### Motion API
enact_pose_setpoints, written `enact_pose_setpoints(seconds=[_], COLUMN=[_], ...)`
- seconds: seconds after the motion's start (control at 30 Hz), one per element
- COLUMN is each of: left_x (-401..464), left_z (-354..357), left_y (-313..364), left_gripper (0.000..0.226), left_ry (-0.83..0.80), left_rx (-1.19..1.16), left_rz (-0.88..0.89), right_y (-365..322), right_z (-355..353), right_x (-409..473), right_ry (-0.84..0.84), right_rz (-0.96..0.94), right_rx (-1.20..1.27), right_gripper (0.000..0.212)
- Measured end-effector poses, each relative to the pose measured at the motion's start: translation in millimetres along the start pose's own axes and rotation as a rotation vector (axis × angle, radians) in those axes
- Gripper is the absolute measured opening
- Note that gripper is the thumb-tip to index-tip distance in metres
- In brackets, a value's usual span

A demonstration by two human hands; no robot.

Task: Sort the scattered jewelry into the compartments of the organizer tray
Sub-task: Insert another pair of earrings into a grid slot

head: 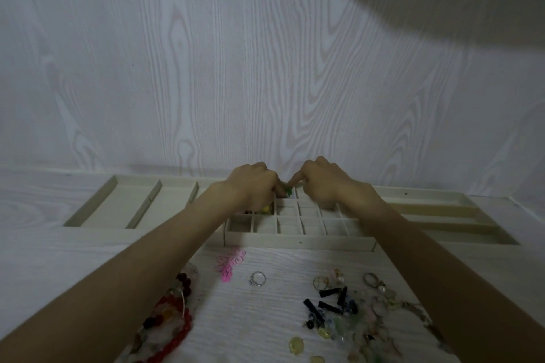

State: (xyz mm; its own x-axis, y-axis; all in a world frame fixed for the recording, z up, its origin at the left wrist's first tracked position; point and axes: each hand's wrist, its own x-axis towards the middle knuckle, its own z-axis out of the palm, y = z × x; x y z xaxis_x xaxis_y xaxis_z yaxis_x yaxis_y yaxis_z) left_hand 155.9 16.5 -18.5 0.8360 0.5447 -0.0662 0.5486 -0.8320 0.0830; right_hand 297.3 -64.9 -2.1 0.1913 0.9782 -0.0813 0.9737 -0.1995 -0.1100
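Both hands meet over the far middle of the tray (pixel 298 242), a pale cream organizer stretching across the centre of the frame, with a grid of small square cells in the middle, wider bays at the left and long slots at the right. The left hand (pixel 253 186) has its fingers curled down, and the right hand (pixel 320 183) points its index finger inward; between the two sits a small green piece (pixel 287 191), pinched at the fingertips over a back-row cell, though which hand truly grips it I cannot tell. A yellow bead (pixel 266 209) peeks from a cell below the left wrist. In the lower frame, on the white table (pixel 250 327), the loose jewelry waits: a pink lacy piece (pixel 231 264), a silver ring (pixel 258 278), red bead strands (pixel 174 318) at lower left, black tubes (pixel 330 300) and pale glassy beads at lower right.
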Motion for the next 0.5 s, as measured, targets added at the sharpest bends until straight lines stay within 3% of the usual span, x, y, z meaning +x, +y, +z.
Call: enact_pose_setpoints(seconds=[0.1,0.2,0.33,0.5], left_x=[-2,-3,0,5], left_z=[-4,-10,-11,-7], left_y=[-2,-7,-8,-3], left_gripper=[0.048,0.048,0.048,0.047], left_ry=[0.033,0.094,0.084,0.052], left_rx=[-0.079,-0.154,-0.108,-0.057], left_rz=[-0.025,-0.095,-0.063,-0.041], right_y=[3,0,-3,-6], right_z=[-3,-3,2,4], right_x=[-4,-12,-14,-11], right_ry=[0.050,0.075,0.148,0.123], right_rz=[-0.010,-0.115,-0.217,-0.230], right_rx=[0.076,-0.055,-0.275,-0.303], right_gripper=[0.039,0.037,0.037,0.040])
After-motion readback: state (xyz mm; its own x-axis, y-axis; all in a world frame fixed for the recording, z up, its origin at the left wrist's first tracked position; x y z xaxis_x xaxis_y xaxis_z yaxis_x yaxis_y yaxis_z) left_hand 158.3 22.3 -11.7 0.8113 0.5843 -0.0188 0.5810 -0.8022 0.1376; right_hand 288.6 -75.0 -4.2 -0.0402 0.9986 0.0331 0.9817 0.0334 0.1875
